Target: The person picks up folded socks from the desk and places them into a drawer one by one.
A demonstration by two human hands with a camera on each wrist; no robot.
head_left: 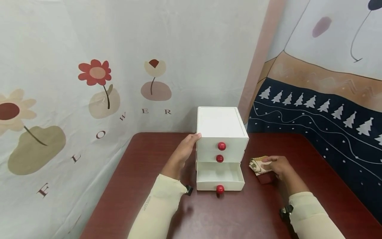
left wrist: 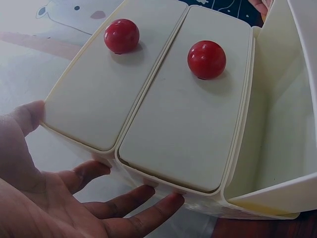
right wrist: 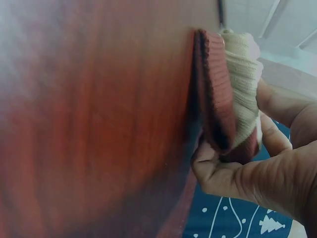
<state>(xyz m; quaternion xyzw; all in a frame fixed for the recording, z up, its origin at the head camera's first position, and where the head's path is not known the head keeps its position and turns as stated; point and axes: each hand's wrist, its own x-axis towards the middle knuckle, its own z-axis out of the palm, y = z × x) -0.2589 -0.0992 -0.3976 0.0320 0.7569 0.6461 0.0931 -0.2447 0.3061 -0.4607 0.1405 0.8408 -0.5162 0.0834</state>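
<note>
A small white cabinet (head_left: 221, 122) with three drawers stands on the table. Its bottom drawer (head_left: 206, 186) is pulled out, and the part of its inside that shows holds nothing. The two drawers above have red knobs and sit closed. My left hand (head_left: 182, 153) rests against the cabinet's left side, thumb at the front upper corner; in the left wrist view its fingers (left wrist: 133, 201) lie extended along the side. Right of the cabinet, my right hand (head_left: 282, 167) grips a rolled pair of socks (right wrist: 242, 84), cream and dark red, close over the table. Whether the socks touch it, I cannot tell.
The dark red table (head_left: 143, 169) runs up to a white curtain (head_left: 194, 49) printed with flowers and letters. A dark blue cloth (head_left: 328, 132) with white trees hangs at the right. The open drawer juts toward the table's front.
</note>
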